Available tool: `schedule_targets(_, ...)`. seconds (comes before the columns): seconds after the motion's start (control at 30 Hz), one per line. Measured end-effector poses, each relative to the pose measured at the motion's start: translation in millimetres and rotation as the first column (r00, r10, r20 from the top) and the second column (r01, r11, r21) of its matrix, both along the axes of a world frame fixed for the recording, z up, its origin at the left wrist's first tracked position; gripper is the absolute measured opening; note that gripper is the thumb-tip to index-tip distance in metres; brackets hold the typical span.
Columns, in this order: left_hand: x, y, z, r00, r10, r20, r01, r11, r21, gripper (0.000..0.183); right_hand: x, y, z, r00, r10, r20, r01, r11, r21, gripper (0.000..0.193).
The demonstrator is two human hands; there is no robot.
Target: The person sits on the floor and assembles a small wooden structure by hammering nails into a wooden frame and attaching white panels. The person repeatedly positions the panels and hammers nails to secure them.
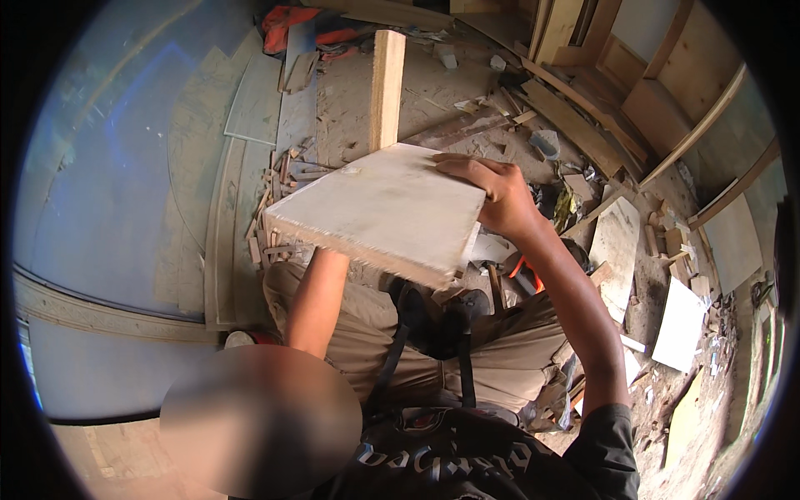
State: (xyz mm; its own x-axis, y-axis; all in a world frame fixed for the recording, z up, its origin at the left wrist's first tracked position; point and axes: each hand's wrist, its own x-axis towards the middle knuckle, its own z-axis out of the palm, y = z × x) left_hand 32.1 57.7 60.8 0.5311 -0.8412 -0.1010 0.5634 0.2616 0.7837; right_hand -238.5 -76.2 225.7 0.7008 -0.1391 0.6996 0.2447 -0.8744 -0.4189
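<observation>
A squarish wooden board (375,200) with a white, scuffed face and rough pale edges is held tilted above my lap. A squared wooden post (387,92) rises at its far corner; whether it is joined there, I cannot tell. My right hand (497,192) is closed on the board's far right corner, with fingers lying over the white face. My left forearm (317,300) reaches up beneath the near left side. The board hides my left hand and its fingers.
Large bluish panels (108,167) lean along the left. Small wood offcuts (271,196) litter the floor beside them. Red-orange cloth (283,29) lies at the far left. White board pieces (679,325) and scraps spread to the right, below long planks (575,125) and wooden frames.
</observation>
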Motion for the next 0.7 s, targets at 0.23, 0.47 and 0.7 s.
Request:
schedule_targets(0.23,-51.8,-70.5,135.0,0.683,-0.420,0.598,0.110,0.868,0.484,0.026,-17.3,-46.3,-79.2,0.966,-0.254,-0.055,0.247,0.830,0.500,0.032)
schedule_targets(0.47,-71.6,-108.3,140.3,0.406,-0.552,0.728,-0.026,0.789,0.613,0.054,-31.7,-31.6,-128.0,0.904,-0.427,-0.020,0.292,0.583,0.758,0.028)
schedule_targets(0.7,-83.4,-159.2,142.9,0.212,-0.652,0.728,-0.065,0.734,0.676,0.049,-56.7,-63.1,-171.7,0.929,-0.359,-0.090,0.322,0.665,0.674,0.051)
